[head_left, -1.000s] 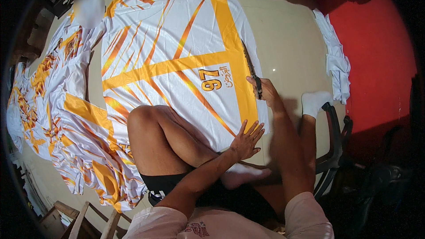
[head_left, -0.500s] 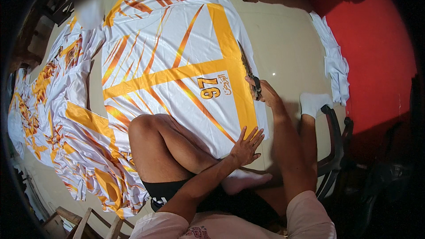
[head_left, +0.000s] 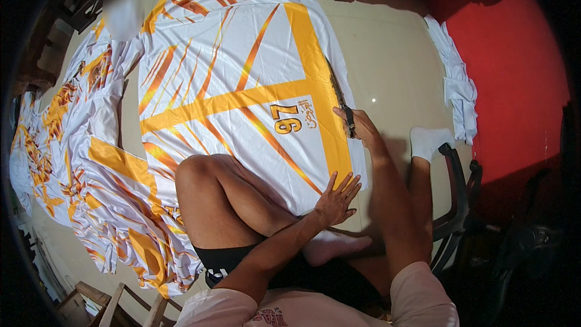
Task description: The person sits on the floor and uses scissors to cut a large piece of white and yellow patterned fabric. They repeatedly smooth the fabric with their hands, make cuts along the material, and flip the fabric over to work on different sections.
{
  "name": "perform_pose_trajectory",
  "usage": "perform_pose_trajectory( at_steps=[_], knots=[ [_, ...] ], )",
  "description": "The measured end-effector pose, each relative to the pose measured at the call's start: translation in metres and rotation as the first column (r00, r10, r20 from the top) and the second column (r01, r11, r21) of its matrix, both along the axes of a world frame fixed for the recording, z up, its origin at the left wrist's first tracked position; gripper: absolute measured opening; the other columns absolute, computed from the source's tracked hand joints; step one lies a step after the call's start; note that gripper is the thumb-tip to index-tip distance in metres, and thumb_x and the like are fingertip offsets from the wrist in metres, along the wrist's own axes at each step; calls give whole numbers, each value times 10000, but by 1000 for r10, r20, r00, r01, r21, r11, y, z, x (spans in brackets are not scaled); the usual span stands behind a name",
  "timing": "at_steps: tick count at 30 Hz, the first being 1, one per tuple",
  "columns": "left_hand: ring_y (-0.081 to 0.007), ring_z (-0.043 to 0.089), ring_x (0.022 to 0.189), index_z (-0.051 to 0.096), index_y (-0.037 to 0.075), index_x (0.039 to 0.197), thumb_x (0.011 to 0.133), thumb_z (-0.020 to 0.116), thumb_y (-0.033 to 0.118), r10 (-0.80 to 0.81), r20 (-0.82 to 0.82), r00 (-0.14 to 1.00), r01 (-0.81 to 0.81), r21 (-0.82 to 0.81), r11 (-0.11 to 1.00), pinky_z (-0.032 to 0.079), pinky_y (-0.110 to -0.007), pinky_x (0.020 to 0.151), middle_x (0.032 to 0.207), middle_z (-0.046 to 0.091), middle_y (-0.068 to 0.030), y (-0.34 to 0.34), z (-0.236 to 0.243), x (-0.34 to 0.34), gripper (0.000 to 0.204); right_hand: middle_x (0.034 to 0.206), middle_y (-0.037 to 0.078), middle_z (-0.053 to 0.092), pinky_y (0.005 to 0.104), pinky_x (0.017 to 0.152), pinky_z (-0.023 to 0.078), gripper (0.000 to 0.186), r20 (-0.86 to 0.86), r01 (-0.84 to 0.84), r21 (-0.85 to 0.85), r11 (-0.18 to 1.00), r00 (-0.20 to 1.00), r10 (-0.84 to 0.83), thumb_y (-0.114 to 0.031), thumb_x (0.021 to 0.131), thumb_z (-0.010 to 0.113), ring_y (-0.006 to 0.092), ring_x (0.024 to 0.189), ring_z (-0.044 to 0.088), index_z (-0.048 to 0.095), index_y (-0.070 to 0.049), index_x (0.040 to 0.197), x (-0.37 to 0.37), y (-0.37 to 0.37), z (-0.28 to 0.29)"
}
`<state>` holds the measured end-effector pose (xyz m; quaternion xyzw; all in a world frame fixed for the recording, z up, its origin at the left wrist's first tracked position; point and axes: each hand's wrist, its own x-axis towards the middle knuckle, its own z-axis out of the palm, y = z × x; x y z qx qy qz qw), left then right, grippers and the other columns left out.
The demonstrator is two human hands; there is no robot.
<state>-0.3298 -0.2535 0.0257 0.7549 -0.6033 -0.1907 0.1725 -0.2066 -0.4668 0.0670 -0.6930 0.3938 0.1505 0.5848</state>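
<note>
Fabric (head_left: 242, 79), white with orange bands and streaks, lies spread flat on the pale floor (head_left: 393, 72), its near right corner under the person's hands. The left hand (head_left: 336, 198) rests flat on the orange band at that corner, fingers spread and palm down, much as it lay a second ago; the forearm crosses over the raised left knee (head_left: 193, 175). The right hand (head_left: 358, 126) is closed around the dark handle of a long, thin tool (head_left: 339, 97), likely a blade or scissors, which runs along the right edge of the fabric and points away from the person. Against the earlier pictures, this hand and tool sit at nearly the same place on the edge; any shift is too slight to tell. The view itself has tilted a little, so the fabric sits slightly differently in the picture.

More printed fabric of the same pattern (head_left: 91, 163) lies bunched in a heap to the left, touching the spread piece. A strip of plain white cloth (head_left: 454, 85) lies well apart on the right, at the edge of a red mat (head_left: 514, 66). A dark chair (head_left: 460, 206) stands beside the person's right leg, whose foot wears a white sock (head_left: 426, 141)
</note>
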Motion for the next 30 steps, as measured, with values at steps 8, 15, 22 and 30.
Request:
perform_pose_trajectory(
  at_steps=[8, 15, 22, 30],
  knots=[
    [-286, 145, 1572, 304, 111, 1599, 975, 506, 600, 6, -29, 1000, -7, -33, 999, 57, -619, 1251, 1694, 209, -85, -3, 0, -2, 818, 576, -57, 461, 287, 470, 341, 509, 4, -8, -64, 998, 1000, 8, -581, 828, 794, 79, 471, 409, 529, -181, 659, 1, -5, -4],
    [-286, 150, 1571, 309, 103, 1595, 977, 505, 596, 7, -42, 999, -9, -37, 999, 72, -617, 1251, 1690, 215, -95, -3, 2, -2, 815, 562, -74, 440, 254, 417, 310, 483, 1, 22, 38, 999, 1000, -22, -567, 850, 788, 59, 439, 399, 489, -221, 693, 22, -6, 17],
    [-283, 146, 1573, 309, 98, 1594, 979, 500, 599, 4, -44, 999, -6, -47, 999, 61, -617, 1252, 1692, 208, -97, -3, 0, -3, 816, 563, -60, 459, 262, 417, 319, 492, 6, 9, -22, 1000, 1000, -9, -564, 842, 794, 65, 445, 420, 518, -189, 683, 27, 0, 22],
    [-278, 127, 1578, 312, 95, 1592, 978, 501, 600, -7, -71, 997, 6, -20, 1000, 51, -612, 1253, 1696, 201, -94, -4, 3, -2, 817, 562, -55, 460, 277, 437, 312, 500, 31, -47, -98, 994, 998, 50, -565, 843, 792, 75, 452, 415, 539, -170, 668, 28, -10, 10]
  ],
)
